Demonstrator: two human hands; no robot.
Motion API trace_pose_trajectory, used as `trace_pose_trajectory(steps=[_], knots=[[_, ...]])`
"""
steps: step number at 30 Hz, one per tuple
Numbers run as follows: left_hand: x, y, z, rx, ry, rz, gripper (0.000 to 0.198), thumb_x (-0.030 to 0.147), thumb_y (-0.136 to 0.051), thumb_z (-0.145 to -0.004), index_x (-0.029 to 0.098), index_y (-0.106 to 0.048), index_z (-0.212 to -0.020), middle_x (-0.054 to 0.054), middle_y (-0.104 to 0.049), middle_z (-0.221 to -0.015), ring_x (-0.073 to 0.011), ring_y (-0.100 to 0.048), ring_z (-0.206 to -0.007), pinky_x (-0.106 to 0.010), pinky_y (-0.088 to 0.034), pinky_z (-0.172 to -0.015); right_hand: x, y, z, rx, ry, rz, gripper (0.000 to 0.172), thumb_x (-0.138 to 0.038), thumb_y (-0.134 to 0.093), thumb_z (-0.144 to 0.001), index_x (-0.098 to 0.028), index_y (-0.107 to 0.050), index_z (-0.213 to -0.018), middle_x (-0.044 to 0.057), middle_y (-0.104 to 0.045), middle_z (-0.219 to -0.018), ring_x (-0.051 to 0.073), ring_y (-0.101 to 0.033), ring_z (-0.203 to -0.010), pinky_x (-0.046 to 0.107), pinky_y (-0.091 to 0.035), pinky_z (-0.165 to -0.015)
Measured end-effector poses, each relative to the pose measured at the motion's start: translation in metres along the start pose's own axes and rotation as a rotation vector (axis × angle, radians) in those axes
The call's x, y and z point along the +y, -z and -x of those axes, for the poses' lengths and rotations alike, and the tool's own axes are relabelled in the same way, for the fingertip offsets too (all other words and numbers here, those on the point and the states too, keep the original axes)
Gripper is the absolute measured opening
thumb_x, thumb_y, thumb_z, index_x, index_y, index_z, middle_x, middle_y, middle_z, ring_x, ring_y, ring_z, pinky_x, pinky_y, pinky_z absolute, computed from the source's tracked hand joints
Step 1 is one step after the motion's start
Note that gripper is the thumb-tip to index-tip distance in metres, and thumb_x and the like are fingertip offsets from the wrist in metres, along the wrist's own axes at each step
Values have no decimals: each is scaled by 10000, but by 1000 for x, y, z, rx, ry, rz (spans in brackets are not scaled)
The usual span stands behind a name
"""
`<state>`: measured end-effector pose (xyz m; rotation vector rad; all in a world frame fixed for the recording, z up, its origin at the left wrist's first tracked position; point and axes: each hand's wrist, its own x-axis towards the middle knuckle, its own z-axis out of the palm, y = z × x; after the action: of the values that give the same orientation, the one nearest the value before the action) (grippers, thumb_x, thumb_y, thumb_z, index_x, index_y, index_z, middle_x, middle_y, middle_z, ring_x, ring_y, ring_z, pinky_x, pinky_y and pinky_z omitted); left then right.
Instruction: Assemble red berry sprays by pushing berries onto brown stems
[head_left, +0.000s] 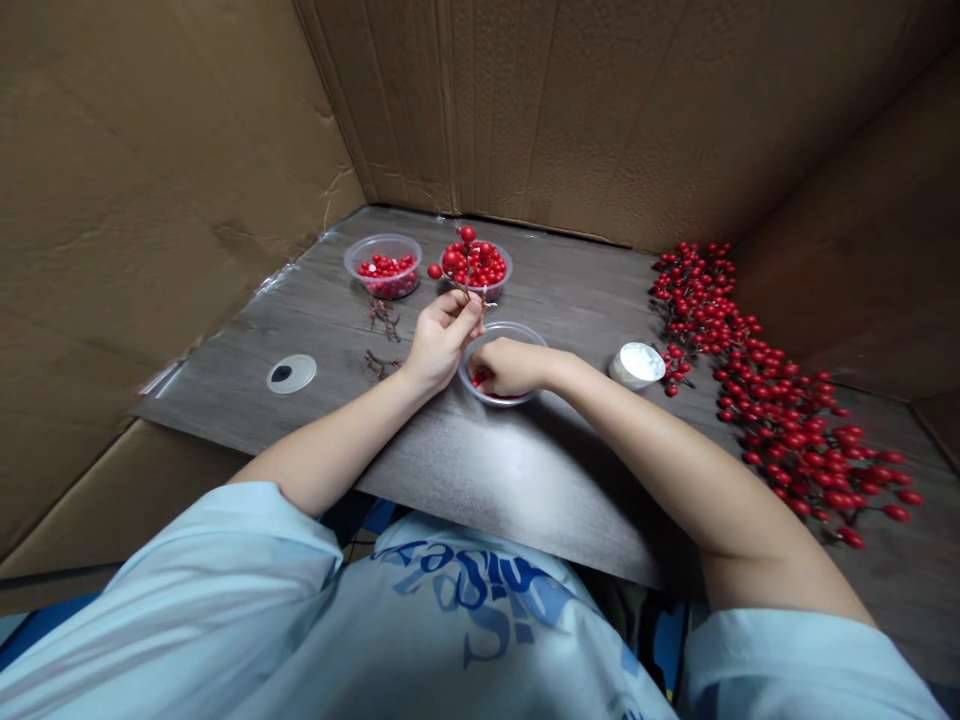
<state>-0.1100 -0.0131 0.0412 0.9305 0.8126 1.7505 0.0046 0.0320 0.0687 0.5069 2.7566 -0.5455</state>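
My left hand (444,335) pinches a thin brown artificial berry stem (469,272) and holds it upright; a few red berries sit on its upper twigs. My right hand (514,367) reaches down into a clear round plastic bowl (504,401) just beside it. Its fingers are bent together at a red berry (478,378) low in the bowl, and the fingertips are mostly hidden. Behind the left hand stands a clear tub of larger red berries (491,268). Another clear tub, with smaller red berries (386,267), is to its left.
Bare brown twigs (382,318) lie left of my left hand. Farther left is a whitish disc with a dark spot (292,374). A small cup of white paste (637,366) stands at right, near a long pile of red berry sprigs (787,420). Cardboard walls (525,120) enclose the table.
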Motion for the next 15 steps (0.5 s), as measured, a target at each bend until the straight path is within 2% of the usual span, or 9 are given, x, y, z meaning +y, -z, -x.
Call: trace_pose_trajectory(steps=[5, 9, 15], knots=[[-3, 1, -1, 0, 1, -32, 437, 433, -803, -553, 129, -546, -735, 64, -513, -597, -4, -459, -488, -157, -473, -564, 0, 3, 3, -139, 32, -87, 291, -101, -560, -673, -133, -672, -939, 35, -658, -823, 115, -516, -648, 216, -369, -601], [-4, 2, -2, -5, -6, -48, 426, 435, -799, -562, 133, -557, -741, 61, -513, -606, -6, -460, -493, -159, -477, -565, 0, 1, 5, -93, 49, -63, 258, -94, -548, -668, -126, -675, -890, 35, -652, -798, 109, -498, -633, 218, -358, -592], [-3, 1, -1, 11, -4, -50, 420, 427, -812, -541, 135, -564, -712, 58, -508, -602, -12, -460, -501, -161, -473, -560, 3, -6, 4, -5, 119, -174, 221, -84, -582, -641, -120, -648, -848, 13, -623, -743, 95, -494, -630, 196, -366, -592]])
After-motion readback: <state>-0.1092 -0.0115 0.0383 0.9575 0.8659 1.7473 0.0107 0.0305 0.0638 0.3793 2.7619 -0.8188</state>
